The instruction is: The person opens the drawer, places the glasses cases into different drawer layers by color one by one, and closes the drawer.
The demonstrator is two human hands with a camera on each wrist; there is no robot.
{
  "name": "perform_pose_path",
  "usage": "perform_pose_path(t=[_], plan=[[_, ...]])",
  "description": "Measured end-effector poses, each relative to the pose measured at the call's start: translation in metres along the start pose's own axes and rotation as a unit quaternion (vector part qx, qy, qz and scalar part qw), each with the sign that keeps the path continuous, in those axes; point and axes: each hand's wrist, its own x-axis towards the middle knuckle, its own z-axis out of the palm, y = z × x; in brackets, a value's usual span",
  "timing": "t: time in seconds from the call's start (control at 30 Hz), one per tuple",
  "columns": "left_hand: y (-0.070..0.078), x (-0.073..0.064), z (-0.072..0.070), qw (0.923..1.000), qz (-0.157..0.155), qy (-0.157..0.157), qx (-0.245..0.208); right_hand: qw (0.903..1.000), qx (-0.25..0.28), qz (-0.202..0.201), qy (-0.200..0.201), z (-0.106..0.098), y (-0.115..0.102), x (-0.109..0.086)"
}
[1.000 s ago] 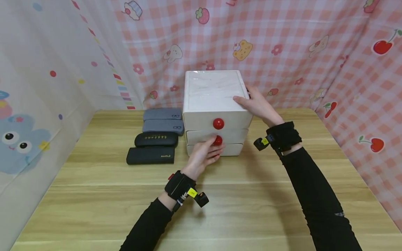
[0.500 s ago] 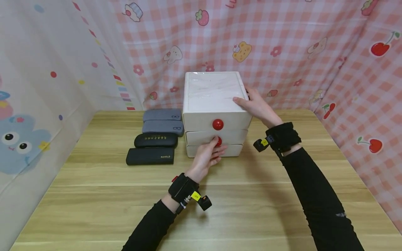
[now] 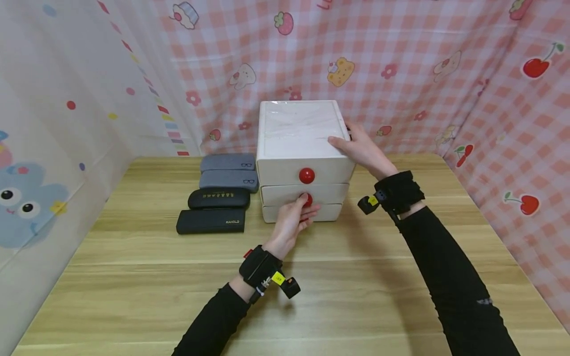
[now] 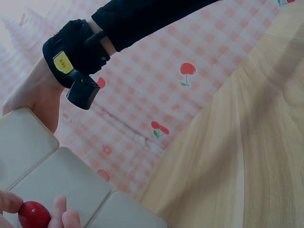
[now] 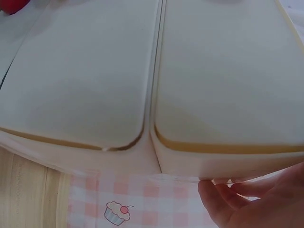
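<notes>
A white three-drawer cabinet (image 3: 298, 128) with round red knobs stands at the back of the table. At its middle drawer, my left hand (image 3: 287, 225) pinches the red knob (image 4: 33, 216) between thumb and fingers, the other fingers spread below. Those fingers mostly hide the lowest knob, while the top knob (image 3: 307, 175) is in full sight. My right hand (image 3: 367, 151) grips the cabinet's upper right edge, thumb on top and fingers down the side. The right wrist view shows its fingertips against the side wall. All the drawers look pushed in or nearly so.
Left of the cabinet lie two grey glasses cases (image 3: 228, 179), a rounded black case (image 3: 218, 199) and a flat black case (image 3: 210, 221). The wooden table (image 3: 338, 296) extends in front. A pink checked curtain (image 3: 285, 59) hangs close behind the cabinet.
My left wrist has shifted slightly to the right, with thumb and fingers still at the middle knob. My right hand keeps its place on the cabinet, and the head view has moved a little.
</notes>
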Motion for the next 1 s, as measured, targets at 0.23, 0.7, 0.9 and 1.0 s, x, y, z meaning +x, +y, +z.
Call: perform_pose_path(t=[0.23,0.7,0.9,1.0], plan=[[0.001,-0.001,-0.001,0.9999,0.013,0.001,0.011,0.9999,0.006,0.005,0.007,0.002,-0.001,0.0],[0.003,-0.017,-0.003,0.9984,0.03,-0.007,0.048,0.9998,0.012,0.013,0.012,0.002,0.0,0.0],[-0.001,-0.022,-0.004,0.998,0.019,-0.009,0.06,0.9997,0.008,0.02,0.011,0.001,-0.001,0.001],[-0.006,-0.026,-0.005,0.9975,0.02,-0.01,0.067,0.9998,0.009,0.016,0.012,0.001,-0.001,-0.001]])
